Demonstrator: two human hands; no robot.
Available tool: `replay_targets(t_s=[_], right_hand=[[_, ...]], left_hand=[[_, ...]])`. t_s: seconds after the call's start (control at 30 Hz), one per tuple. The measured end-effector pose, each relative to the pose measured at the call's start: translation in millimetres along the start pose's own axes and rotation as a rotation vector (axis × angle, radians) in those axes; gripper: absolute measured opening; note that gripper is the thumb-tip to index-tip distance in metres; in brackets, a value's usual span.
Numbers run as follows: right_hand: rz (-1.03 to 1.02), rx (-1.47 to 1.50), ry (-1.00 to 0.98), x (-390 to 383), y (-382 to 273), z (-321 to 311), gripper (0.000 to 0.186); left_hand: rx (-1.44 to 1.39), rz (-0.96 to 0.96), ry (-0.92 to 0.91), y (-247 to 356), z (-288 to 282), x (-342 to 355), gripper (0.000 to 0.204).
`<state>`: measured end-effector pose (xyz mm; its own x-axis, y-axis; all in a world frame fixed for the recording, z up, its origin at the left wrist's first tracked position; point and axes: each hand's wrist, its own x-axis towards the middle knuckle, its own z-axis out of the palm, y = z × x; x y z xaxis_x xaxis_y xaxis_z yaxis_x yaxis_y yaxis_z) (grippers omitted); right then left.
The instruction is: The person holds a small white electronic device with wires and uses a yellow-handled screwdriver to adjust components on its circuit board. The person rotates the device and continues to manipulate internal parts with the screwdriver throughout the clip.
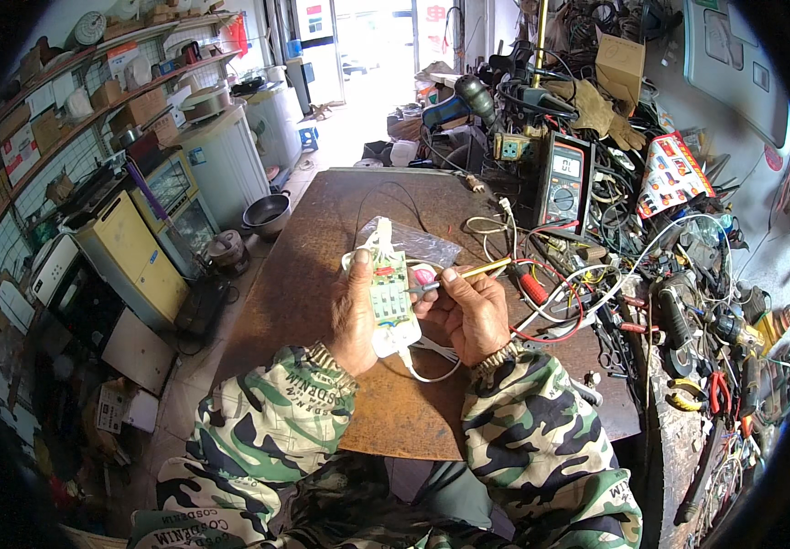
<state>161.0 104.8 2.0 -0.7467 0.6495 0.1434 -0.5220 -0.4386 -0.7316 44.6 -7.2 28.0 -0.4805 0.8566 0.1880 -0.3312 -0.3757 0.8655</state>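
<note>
My left hand (pixel 353 316) is closed around the side of an opened white electrical device, its thumb along the edge. A pale green circuit board (pixel 389 300) with a red part lies bare in the casing, and a white cord (pixel 432 377) loops from its lower end. In my right hand (pixel 476 316), thumb and fingers pinch a slim tool with a yellow shaft (pixel 486 268) and a grey end that points at the board's right edge; its exact kind is unclear. A pink round part (pixel 424 274) shows between the hands. Behind the device lies a clear plastic bag (pixel 418 245).
On the brown table (pixel 313 220), a multimeter (pixel 563 178) stands at the right, near red-handled probes (pixel 533 289) and tangled leads. Tools, including red-handled pliers (pixel 719 393), and cables crowd the right bench. A dark pot (pixel 267 215) and appliances stand left of the table.
</note>
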Motion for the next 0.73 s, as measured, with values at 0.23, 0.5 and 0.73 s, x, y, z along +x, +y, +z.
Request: replay_targets(t_s=[0.23,0.5,0.73], right_hand=[[-0.070,-0.018,0.013,-4,1,6,0.016],[-0.233,-0.212,0.077,-8,8,14,0.014],[-0.136,-0.081,0.037,-7,8,9,0.014]], left_hand=[[0.016,0.013,0.037,0,5,1,0.061],[0.012,0.038,0.079,-13,-7,8,0.061],[-0.009,0.022,0.091,-12,-6,5,0.060]])
